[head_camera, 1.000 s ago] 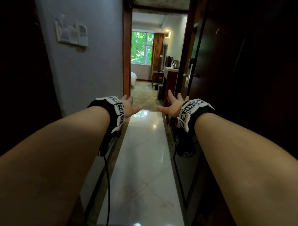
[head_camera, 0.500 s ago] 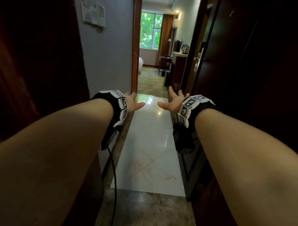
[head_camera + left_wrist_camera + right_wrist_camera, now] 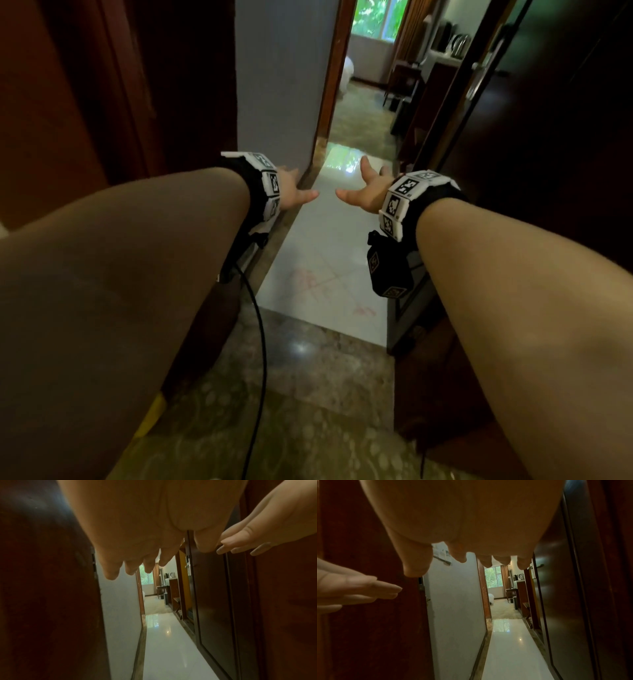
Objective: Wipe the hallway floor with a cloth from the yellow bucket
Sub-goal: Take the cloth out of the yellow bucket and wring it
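Left hand: left hand [image 3: 294, 196] held out in the air over the left edge of the hallway, empty; fingers [image 3: 111, 573] straight and slightly spread, thumb pointing toward the other hand.
Right hand: right hand [image 3: 368, 190] held out level with the left, a gap between the two thumbs; fingers [image 3: 461, 559] straight and spread, nothing in them.
Hallway floor: glossy white tiled hallway floor [image 3: 329, 246] runs between a pale wall [image 3: 277, 78] on the left and dark wood panels [image 3: 555, 113] on the right; it reflects the window light at its far end.
Marks: faint red marks [image 3: 315, 284] on the white tiles near their near edge, below and between the hands.
Near floor: brown mottled stone floor [image 3: 308, 394] nearest the camera, bordering the white tiles.
Bucket: a sliver of yellow [image 3: 152, 416] shows at lower left under the left forearm; too little visible to tell whether it is the yellow bucket.
Cloth: not visible in any view.
Wrist gear: marker bands on both wrists; black cable [image 3: 258, 342] hangs from the left one to the floor.
Far end: room with window [image 3: 375, 17] and kettle [image 3: 457, 42] on a desk.
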Demonstrator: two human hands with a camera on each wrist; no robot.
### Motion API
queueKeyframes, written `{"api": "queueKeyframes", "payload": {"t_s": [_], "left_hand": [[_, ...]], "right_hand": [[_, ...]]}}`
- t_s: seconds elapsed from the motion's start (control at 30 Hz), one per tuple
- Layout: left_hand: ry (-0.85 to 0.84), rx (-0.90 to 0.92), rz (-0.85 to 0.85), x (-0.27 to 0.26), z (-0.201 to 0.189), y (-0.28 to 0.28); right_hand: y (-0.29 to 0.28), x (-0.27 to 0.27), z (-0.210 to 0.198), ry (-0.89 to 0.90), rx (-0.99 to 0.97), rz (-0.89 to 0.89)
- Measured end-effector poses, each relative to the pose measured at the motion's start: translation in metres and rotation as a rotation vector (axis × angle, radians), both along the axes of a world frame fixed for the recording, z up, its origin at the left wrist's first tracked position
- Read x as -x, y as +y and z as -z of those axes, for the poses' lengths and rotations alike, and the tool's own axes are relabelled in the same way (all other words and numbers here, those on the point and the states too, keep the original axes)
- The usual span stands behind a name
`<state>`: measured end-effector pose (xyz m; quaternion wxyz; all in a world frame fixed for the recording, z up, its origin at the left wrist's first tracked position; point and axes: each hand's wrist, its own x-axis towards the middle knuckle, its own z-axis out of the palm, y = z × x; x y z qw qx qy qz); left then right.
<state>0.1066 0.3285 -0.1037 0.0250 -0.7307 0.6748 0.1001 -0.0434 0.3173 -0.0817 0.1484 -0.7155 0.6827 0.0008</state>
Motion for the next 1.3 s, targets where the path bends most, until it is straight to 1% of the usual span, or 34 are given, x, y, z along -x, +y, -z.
{"api": "queueKeyframes", "payload": {"t_s": [0.17,0.27,0.37,0.53,0.67,0.8,0.97,1.0,1.03,1.13,1.17,1.23,1.3], "left_hand": [[0.011,-0.052,0.016,-0.026,0.023,0.019],[-0.004,-0.09,0.054,-0.047,0.038,0.025],[-0.029,-0.151,0.094,-0.07,0.055,0.03],[-0.053,-0.187,0.136,-0.109,0.081,0.046],[-0.04,-0.228,0.14,-0.138,0.099,0.066],[-0.041,-0.308,0.09,-0.17,0.113,0.089],[0.006,-0.354,-0.032,-0.22,0.127,0.127],[0.006,-0.339,-0.029,-0.223,0.127,0.129],[-0.003,-0.337,-0.053,-0.236,0.133,0.134],[-0.012,-0.373,-0.046,-0.274,0.148,0.142],[-0.001,-0.41,-0.059,-0.289,0.154,0.144],[0.027,-0.47,-0.089,-0.32,0.165,0.146],[0.052,-0.483,-0.098,-0.352,0.175,0.146]], "right_hand": [[0.022,-0.027,0.017,0.057,-0.041,-0.01],[0.029,-0.049,0.03,0.097,-0.063,0.006],[0.038,-0.077,0.048,0.073,-0.099,0.019],[0.055,-0.122,0.082,0.061,-0.152,0.023],[0.065,-0.151,0.106,0.047,-0.218,-0.021],[0.075,-0.187,0.123,0.181,-0.294,-0.162],[0.095,-0.243,0.14,0.236,-0.349,-0.318],[0.096,-0.246,0.142,0.243,-0.344,-0.322],[0.1,-0.259,0.146,0.24,-0.342,-0.337],[0.105,-0.293,0.162,0.192,-0.375,-0.374],[0.108,-0.306,0.167,0.182,-0.396,-0.378],[0.111,-0.335,0.179,0.138,-0.441,-0.357],[0.108,-0.365,0.191,0.081,-0.493,-0.343]]}}
